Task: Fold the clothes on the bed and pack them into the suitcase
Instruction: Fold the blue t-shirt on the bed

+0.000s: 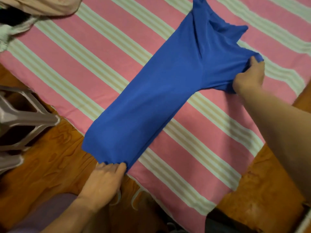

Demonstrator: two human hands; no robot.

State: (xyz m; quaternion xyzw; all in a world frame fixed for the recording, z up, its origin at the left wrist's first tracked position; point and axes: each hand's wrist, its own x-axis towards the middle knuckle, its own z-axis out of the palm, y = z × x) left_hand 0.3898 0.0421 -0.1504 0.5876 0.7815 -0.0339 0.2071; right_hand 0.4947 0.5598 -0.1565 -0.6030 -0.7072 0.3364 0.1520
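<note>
A pink sheet with pale cream and white stripes covers the bed (70, 52), its bands running from ten o'clock toward four o'clock across the view. A blue garment (159, 84) lies on it in a long narrow fold, stretched from seven o'clock up to one o'clock. The left hand (104, 179), at six o'clock, pinches the garment's near end, fingers curled over the bunched hem at the bed's edge. The right hand (250, 74), at three o'clock, grips a gathered corner of the fabric with curled fingers. At eleven o'clock a heap of clothes (33, 9), beige, dark and pale green, sits on the sheet. Orange-brown wooden floor (50, 157) shows below, with a grey plastic stool (20, 118) at nine o'clock.
</note>
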